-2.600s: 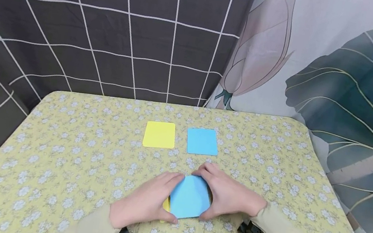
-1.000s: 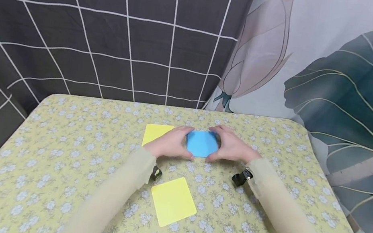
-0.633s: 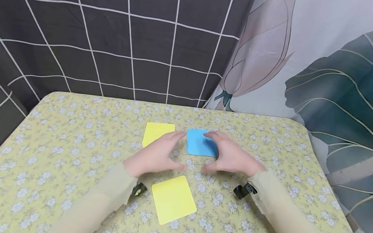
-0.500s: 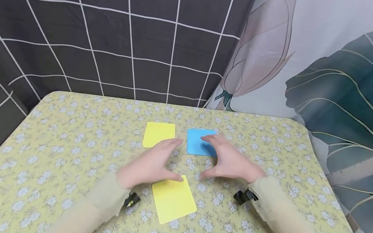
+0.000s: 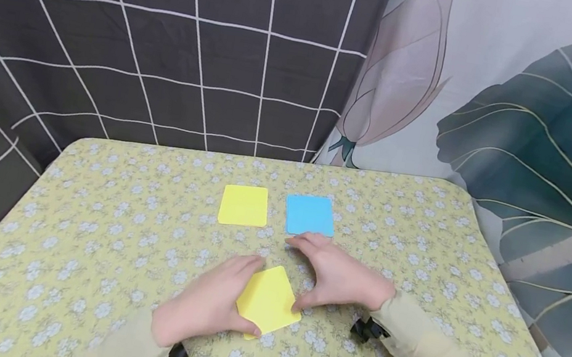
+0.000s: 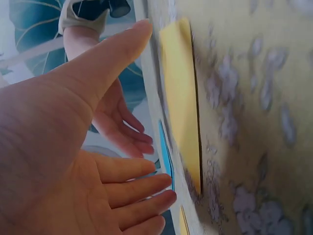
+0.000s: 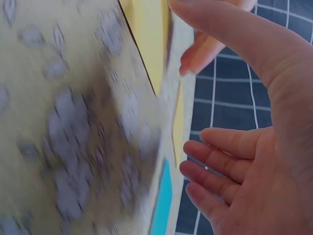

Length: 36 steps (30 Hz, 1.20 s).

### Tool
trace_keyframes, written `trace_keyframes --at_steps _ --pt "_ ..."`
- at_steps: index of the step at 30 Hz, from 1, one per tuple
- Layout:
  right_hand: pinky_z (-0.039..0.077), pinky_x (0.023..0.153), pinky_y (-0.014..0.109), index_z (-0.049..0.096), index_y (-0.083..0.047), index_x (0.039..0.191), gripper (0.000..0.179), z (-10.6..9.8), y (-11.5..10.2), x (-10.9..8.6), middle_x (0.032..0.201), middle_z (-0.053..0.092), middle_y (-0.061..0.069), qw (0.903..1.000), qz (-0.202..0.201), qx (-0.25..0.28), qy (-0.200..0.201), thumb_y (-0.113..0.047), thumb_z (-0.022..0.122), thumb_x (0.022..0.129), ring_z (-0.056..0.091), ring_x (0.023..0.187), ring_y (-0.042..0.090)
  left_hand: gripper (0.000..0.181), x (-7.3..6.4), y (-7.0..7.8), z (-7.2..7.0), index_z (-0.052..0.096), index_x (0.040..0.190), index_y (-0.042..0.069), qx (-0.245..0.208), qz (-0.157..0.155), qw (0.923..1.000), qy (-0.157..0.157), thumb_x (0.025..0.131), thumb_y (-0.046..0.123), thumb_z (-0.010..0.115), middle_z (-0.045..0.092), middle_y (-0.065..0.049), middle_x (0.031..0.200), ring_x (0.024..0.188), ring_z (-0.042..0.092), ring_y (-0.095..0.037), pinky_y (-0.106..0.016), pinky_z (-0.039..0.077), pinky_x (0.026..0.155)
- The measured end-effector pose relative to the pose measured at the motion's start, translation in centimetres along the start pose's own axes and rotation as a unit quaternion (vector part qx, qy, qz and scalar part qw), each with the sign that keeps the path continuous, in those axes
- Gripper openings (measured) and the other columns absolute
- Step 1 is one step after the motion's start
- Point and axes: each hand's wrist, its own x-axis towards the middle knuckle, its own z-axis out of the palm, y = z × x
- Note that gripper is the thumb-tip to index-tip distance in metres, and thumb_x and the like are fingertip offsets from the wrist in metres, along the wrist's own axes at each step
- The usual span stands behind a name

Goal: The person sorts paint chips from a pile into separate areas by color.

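A square yellow card (image 5: 269,301) lies turned at an angle on the near part of the tablecloth. My left hand (image 5: 207,300) hovers along its left side, fingers spread, its thumb overlapping the lower corner in the head view. At the card's right side is my right hand (image 5: 346,275), its thumb tip near the right corner and its fingers extended toward the blue card. Both palms face inward; in the left wrist view a gap separates the fingers from the yellow card (image 6: 181,103). Farther back lie another yellow card (image 5: 244,205) and, to its right, a blue card (image 5: 309,215).
The table (image 5: 130,241) wears a yellow floral cloth and has rounded far corners. Behind it hangs a dark cloth with white grid lines (image 5: 144,44); at right, a pale curtain (image 5: 481,47) bears large flower and leaf prints. Black cameras sit at both wrists.
Earlier, both hands carried a blue square from atop the near yellow card to the far blue card and let go. Since then they have drawn back to either side of the near yellow card.
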Motion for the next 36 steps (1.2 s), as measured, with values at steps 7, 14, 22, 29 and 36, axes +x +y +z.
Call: trace_keyframes --at_steps 7,14,22,29,36 --pt "0.045 0.106 0.031 0.052 -0.005 0.146 0.109 1.6 -0.9 0.3 0.136 0.051 0.001 0.9991 -0.035 -0.014 -0.017 -0.055 0.095 0.058 0.046 0.123 0.016 0.113 -0.7 0.5 0.6 0.040 0.150 -0.007 0.014 0.015 0.9998 -0.001 0.068 0.050 0.093 0.051 -0.017 0.144 0.131 0.048 -0.032 -0.045 0.045 0.108" --pt "0.048 0.096 0.028 0.060 -0.008 0.136 0.097 2.0 -1.0 0.6 0.124 0.050 -0.002 0.9982 -0.047 -0.019 -0.031 -0.055 0.095 0.059 0.043 0.110 0.013 0.106 -0.7 0.4 0.8 0.042 0.148 -0.006 0.024 0.027 0.9993 -0.002 0.071 0.046 0.092 0.053 -0.013 0.138 0.123 0.052 -0.028 -0.040 0.049 0.102" --pt "0.048 0.090 0.027 0.059 -0.011 0.122 0.084 2.0 -1.2 0.8 0.117 0.050 -0.003 0.9978 -0.054 -0.012 -0.037 -0.051 0.096 0.058 0.043 0.103 0.013 0.105 -0.6 0.5 0.8 0.043 0.148 -0.007 0.019 0.030 0.9994 0.000 0.071 0.043 0.093 0.053 -0.013 0.137 0.122 0.052 -0.027 -0.039 0.048 0.103" --pt "0.048 0.091 0.028 0.057 -0.010 0.127 0.090 2.0 -1.3 0.7 0.118 0.048 -0.002 0.9980 -0.048 0.002 -0.041 -0.050 0.097 0.057 0.042 0.105 0.013 0.103 -0.5 0.5 1.0 0.044 0.147 -0.006 0.016 0.032 0.9994 0.003 0.070 0.040 0.094 0.054 -0.012 0.137 0.122 0.052 -0.026 -0.039 0.049 0.103" --pt "0.048 0.086 0.025 0.056 -0.015 0.122 0.088 2.1 -1.3 0.5 0.114 0.046 -0.005 0.9979 -0.051 0.005 -0.039 -0.051 0.097 0.053 0.041 0.101 0.011 0.101 -0.4 0.4 1.1 0.044 0.147 -0.005 0.002 0.036 0.9993 0.008 0.070 0.036 0.094 0.054 -0.011 0.137 0.120 0.052 -0.025 -0.039 0.049 0.102"
